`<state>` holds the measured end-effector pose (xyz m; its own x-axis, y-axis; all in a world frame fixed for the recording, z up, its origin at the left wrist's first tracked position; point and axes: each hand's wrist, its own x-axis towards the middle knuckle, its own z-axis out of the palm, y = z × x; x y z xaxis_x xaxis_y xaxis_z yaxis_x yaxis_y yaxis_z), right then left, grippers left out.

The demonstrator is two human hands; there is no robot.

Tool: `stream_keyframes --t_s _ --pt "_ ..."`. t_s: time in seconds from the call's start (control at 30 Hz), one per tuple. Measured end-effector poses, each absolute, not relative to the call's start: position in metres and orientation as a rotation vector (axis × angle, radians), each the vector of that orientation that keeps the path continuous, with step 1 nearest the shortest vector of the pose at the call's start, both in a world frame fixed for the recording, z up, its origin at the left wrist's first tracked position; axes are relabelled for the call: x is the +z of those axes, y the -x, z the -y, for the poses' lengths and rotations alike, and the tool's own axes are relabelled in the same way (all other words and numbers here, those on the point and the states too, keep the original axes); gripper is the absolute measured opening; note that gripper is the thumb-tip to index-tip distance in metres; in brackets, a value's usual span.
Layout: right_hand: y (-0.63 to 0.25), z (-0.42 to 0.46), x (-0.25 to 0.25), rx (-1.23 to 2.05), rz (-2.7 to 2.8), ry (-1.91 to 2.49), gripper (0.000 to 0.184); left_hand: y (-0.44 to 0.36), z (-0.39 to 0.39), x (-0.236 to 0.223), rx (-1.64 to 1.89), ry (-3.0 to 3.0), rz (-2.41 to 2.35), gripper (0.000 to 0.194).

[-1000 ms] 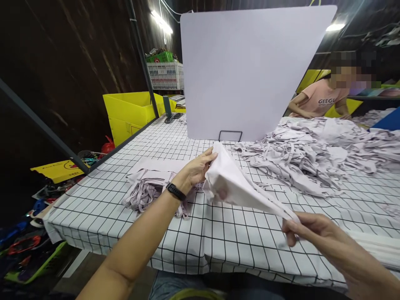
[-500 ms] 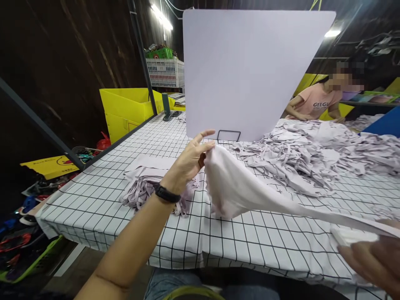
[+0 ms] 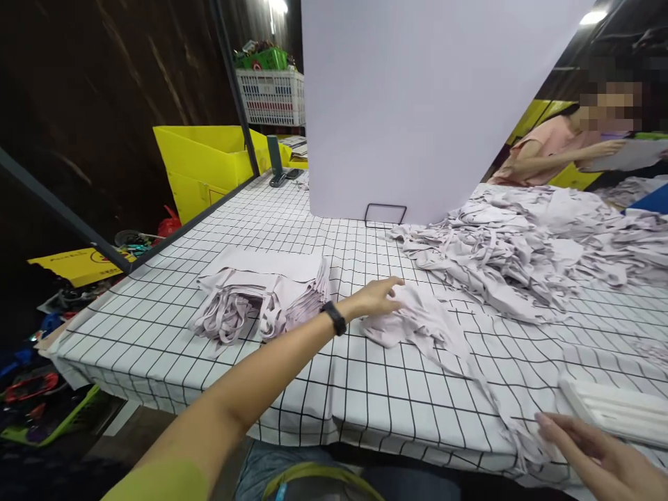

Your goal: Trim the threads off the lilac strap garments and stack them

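A pale lilac fabric piece with long narrow straps [image 3: 417, 321] lies loosely crumpled on the checked cloth in front of me. My left hand [image 3: 376, 298], with a black band on its wrist, is over the piece's upper left edge, thumb and fingers apart. From there a strap trails toward the table's front edge and ends in a small bunch. Beside that bunch, at the lower right, is my right hand [image 3: 595, 452], fingers apart and nothing in them. Left of my left forearm rests a neat stack of matching folded pieces [image 3: 271, 278], straps hanging toward me.
A large heap of the same fabric [image 3: 511, 250] spreads across the right. Behind stands a big white board [image 3: 417, 104] near a black wire stand [image 3: 385, 216]. A white tray [image 3: 621, 410] sits near my right hand. A co-worker [image 3: 553, 149] holds a pale sheet-like piece.
The fabric piece, earlier held up stretched between my hands, now lies on the table. My left hand has moved down and right; my right hand has moved left. The co-worker has raised a pale piece.
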<state>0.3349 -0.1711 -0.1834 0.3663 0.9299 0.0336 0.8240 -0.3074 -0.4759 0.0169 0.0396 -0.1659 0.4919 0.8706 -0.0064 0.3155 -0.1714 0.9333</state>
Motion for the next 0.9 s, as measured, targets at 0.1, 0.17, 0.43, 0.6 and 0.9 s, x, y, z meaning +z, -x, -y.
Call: stream_keyframes --t_s 0.1,0.17,0.43,0.6,0.9 --pt "-0.315 0.140 -0.168 0.291 1.446 2.256 0.052 -0.004 -0.026 -0.179 0.770 -1.750 -1.135 0.026" --pt "-0.290 0.100 -0.158 0.410 1.580 2.053 0.045 0.000 -0.017 -0.181 0.775 -1.778 -1.190 0.026" --pt "-0.220 -0.051 -0.172 0.586 2.246 1.478 0.026 -0.003 0.002 -0.188 0.742 -1.816 -1.343 0.024" --pt "-0.209 -0.068 -0.175 0.807 2.487 1.263 0.023 -0.001 0.004 -0.187 0.803 -1.765 -1.310 0.021" --pt "-0.225 -0.048 -0.137 1.052 2.351 1.231 0.026 0.005 -0.006 -0.162 1.058 -1.303 -0.900 0.010"
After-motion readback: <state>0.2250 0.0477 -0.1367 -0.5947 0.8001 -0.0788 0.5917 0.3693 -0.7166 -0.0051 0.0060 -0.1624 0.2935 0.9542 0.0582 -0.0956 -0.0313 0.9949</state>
